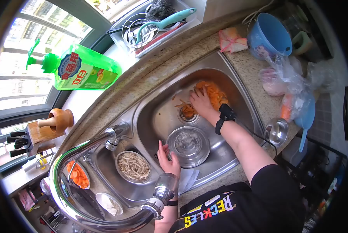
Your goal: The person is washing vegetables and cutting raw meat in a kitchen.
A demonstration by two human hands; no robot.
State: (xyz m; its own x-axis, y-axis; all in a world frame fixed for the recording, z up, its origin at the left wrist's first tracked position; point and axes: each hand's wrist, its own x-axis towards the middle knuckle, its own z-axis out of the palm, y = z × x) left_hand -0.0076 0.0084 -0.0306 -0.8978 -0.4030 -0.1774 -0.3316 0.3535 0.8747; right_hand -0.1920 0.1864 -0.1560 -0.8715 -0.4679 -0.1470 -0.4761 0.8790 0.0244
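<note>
In the large basin of the steel sink (158, 105), my right hand (202, 103) rests on a pile of orange peelings (216, 94), its fingers spread over them. More peelings (188, 110) lie at the drain beside that hand. My left hand (169, 158) is at the basin's near left edge, fingers apart, next to a clear glass bowl (188, 146) and holding nothing visible. A bowl of pale strips (133, 167) sits in the smaller basin to the left.
A chrome faucet (57, 174) arches over the lower left, near my left wrist. Sliced carrots (78, 175) fill a dish beside it. A green soap bottle (86, 70) stands by the window. Right of the sink are a blue basket (269, 35), plastic bags (290, 77) and a metal bowl (276, 132).
</note>
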